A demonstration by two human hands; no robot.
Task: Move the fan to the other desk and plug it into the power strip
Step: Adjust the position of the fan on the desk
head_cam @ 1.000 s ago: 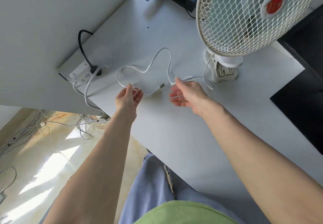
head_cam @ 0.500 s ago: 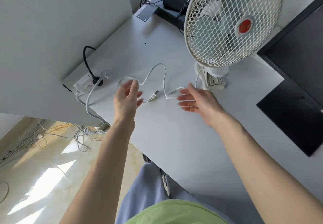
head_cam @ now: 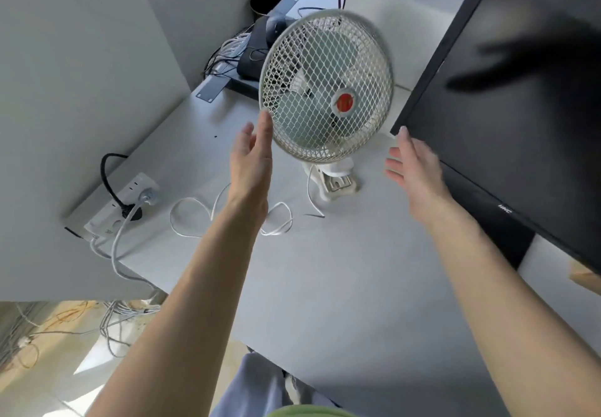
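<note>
On the white counter (head_cam: 325,286) the loose cord (head_cam: 276,221) lies in front of the fan (head_cam: 325,91), and the left hand (head_cam: 252,160) and right hand (head_cam: 414,169) are open, empty, either side of the fan.

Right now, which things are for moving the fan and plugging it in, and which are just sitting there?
For the job: fan, fan cord, power strip, left hand, right hand.

Just sitting there: monitor, black box with cables, dark cup.

Black monitor (head_cam: 507,143) — dark cup (head_cam: 265,3) — floor cables (head_cam: 65,325)
</note>
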